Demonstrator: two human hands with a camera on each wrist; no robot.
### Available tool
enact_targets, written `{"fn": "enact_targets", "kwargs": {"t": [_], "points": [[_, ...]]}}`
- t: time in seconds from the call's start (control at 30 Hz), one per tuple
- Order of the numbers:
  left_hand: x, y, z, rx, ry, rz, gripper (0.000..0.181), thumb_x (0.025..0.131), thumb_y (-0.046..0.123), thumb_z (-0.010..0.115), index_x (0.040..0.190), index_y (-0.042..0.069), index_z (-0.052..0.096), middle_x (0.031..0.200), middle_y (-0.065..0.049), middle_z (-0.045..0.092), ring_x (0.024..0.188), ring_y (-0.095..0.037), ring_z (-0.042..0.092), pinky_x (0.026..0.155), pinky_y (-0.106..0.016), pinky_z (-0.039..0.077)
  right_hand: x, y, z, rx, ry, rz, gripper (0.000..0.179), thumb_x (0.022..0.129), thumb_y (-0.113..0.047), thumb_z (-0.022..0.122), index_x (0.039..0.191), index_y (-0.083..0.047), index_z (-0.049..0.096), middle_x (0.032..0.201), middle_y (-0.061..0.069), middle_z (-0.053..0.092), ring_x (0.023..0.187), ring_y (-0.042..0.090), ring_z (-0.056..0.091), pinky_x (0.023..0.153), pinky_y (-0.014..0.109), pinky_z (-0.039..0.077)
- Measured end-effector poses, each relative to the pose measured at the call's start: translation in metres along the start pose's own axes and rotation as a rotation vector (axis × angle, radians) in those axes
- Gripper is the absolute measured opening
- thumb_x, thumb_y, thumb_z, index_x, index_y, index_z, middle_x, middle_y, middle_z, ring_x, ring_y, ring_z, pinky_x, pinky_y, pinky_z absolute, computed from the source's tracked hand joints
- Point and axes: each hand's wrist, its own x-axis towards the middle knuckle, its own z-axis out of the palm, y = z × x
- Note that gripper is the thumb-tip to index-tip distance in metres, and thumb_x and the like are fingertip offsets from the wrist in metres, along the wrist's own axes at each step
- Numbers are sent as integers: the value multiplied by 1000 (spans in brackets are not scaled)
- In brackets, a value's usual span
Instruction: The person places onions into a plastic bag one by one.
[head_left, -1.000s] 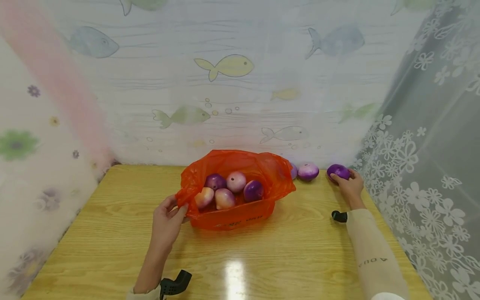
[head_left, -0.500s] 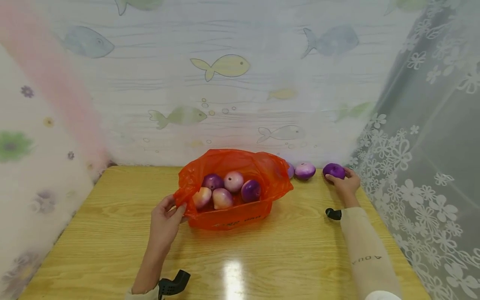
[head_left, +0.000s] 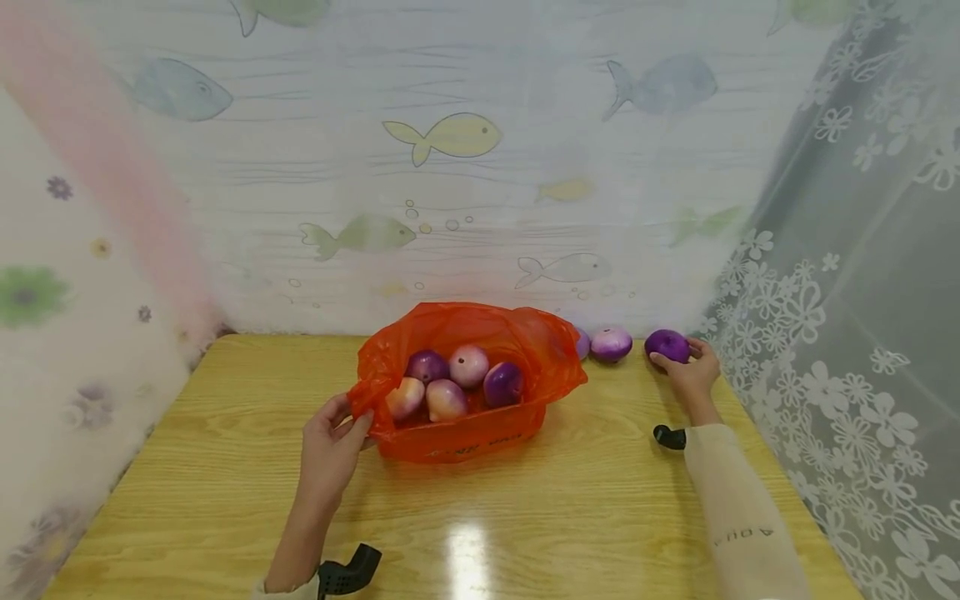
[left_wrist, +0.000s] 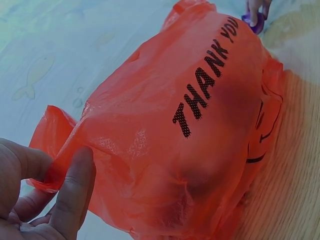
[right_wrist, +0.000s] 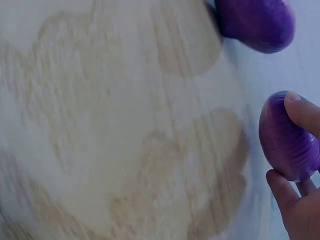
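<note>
An orange-red plastic bag (head_left: 405,446) stands with its mouth spread wide, several purple and pale onions (head_left: 447,398) lying inside. At its left side, my left hand (head_left: 333,446) pinches the gathered rim between thumb and fingers. In the left wrist view the side of the bag (left_wrist: 145,150) carries the words THANK YOU. My right hand (head_left: 696,375) grips a dark purple onion (head_left: 666,343) at the table's back right, with thumb and fingers on opposite sides of it. In the right wrist view this onion (right_wrist: 285,140) appears at the right edge, partly covered by the fingers.
A paler purple onion (head_left: 611,342) rests between the bag and my right hand. Another onion (head_left: 582,342) is partly hidden behind the bag's right edge. The wooden table (head_left: 570,517) ends at a fish-printed curtain (head_left: 480,208), with a floral curtain (head_left: 825,375) along the right.
</note>
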Motion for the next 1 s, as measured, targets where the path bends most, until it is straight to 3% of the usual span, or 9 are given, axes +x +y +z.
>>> {"fn": "enact_targets", "kwargs": {"t": [0.37, 0.53, 0.77, 0.87, 1.0], "points": [[-1, 0, -1, 2, 2, -2, 39, 103, 6, 56, 142, 2, 49, 140, -19, 53, 94, 2, 68, 79, -19, 59, -19, -23, -6, 88, -36, -60, 82, 85, -22, 84, 154, -8, 41, 152, 19, 47, 131, 38, 53, 109, 42, 48], [-1, 0, -2, -2, 0, -3, 40, 103, 6, 56, 142, 2, 49, 140, -19, 53, 95, 2, 68, 79, -19, 59, -30, -36, -7, 102, -50, -68, 84, 89, -26, 80, 158, -11, 35, 154, 17, 45, 129, 32, 53, 101, 32, 52], [-2, 1, -1, -7, -4, 4, 41, 103, 6, 56, 143, 2, 48, 142, -18, 53, 97, 2, 67, 80, -20, 59, -41, -56, -10, 139, -77, -109, 80, 89, -30, 79, 157, -14, 39, 150, 14, 47, 109, 13, 54, 81, 16, 49], [-2, 1, -1, -11, -5, 6, 41, 103, 5, 56, 143, 1, 48, 142, -19, 53, 97, 2, 67, 80, -20, 59, -48, -66, -12, 142, -103, -115, 78, 90, -30, 78, 156, -16, 40, 150, 13, 47, 106, 8, 51, 78, 15, 48], [-1, 1, -1, -14, -6, 7, 41, 103, 5, 56, 143, 1, 49, 141, -19, 53, 96, 2, 68, 80, -20, 59, -58, -78, -16, 128, -147, -125, 77, 91, -31, 77, 157, -17, 39, 151, 14, 45, 111, 12, 53, 79, 13, 48]]}}
